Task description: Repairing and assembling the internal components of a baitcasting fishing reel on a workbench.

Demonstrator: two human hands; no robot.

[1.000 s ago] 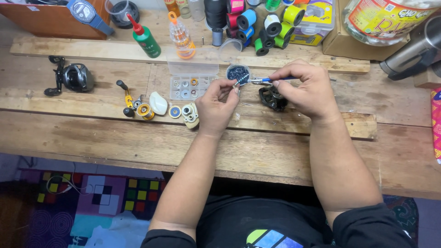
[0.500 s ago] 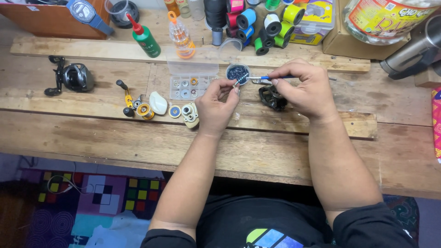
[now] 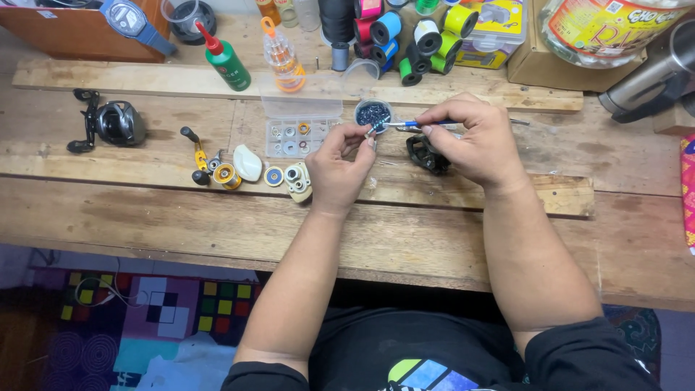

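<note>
Left hand (image 3: pixel 339 165) pinches a tiny metal part (image 3: pixel 371 132), too small to identify, just below the small round cup (image 3: pixel 373 113). Right hand (image 3: pixel 474 141) grips a blue-handled tool (image 3: pixel 405 124), tip at that part. Black reel frame (image 3: pixel 423 153), right of the cup, half hidden under the right hand. Clear parts box (image 3: pixel 295 136) just left of the cup. Wooden surface (image 3: pixel 145 217) open toward its near edge.
</note>
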